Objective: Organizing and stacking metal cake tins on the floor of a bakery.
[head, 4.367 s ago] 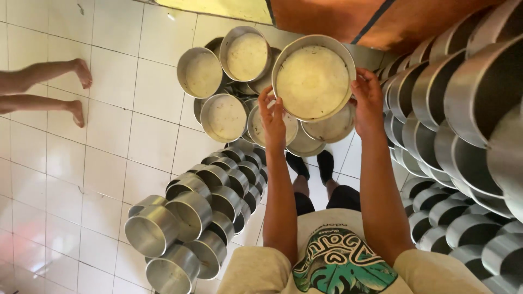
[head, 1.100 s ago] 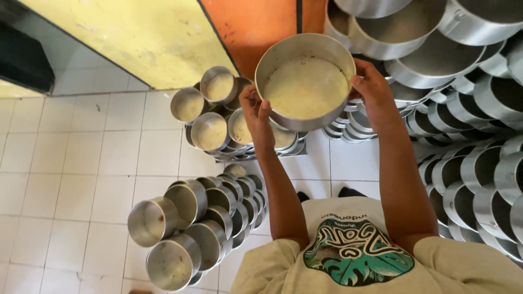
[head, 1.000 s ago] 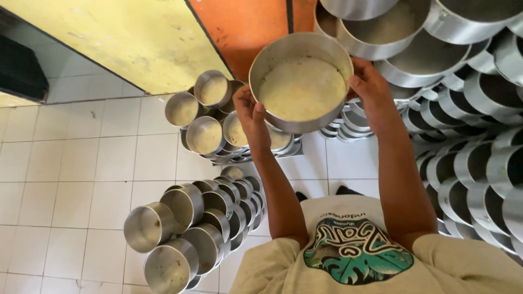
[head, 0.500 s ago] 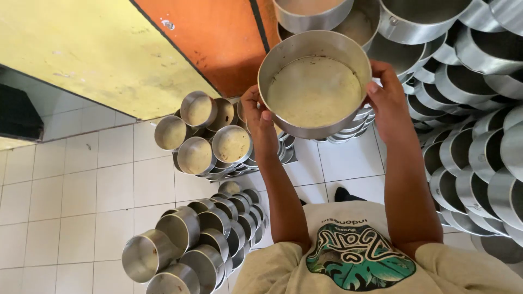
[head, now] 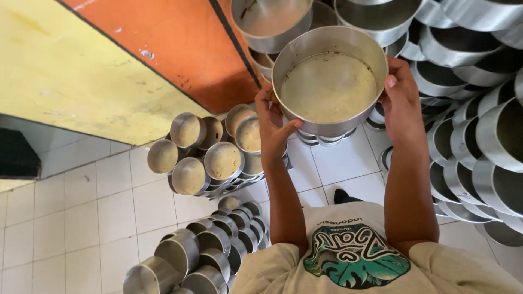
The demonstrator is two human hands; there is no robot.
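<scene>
The round, shallow, silver-grey metal pan (head: 329, 81) is held up at chest height in front of the tall stacks of similar pans (head: 474, 109), its open mouth tipped toward the camera so the dull, stained bottom shows; being round, it has no long axis to speak of. The left hand (head: 274, 128) clasps the left wall, thumb hooked under the rim and fingers curled behind. The right hand (head: 401, 100) grips the right wall, thumb on the rim.

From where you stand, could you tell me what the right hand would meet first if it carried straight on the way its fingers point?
Probably the stacked pans right above the right hand; depth is unclear.
</scene>
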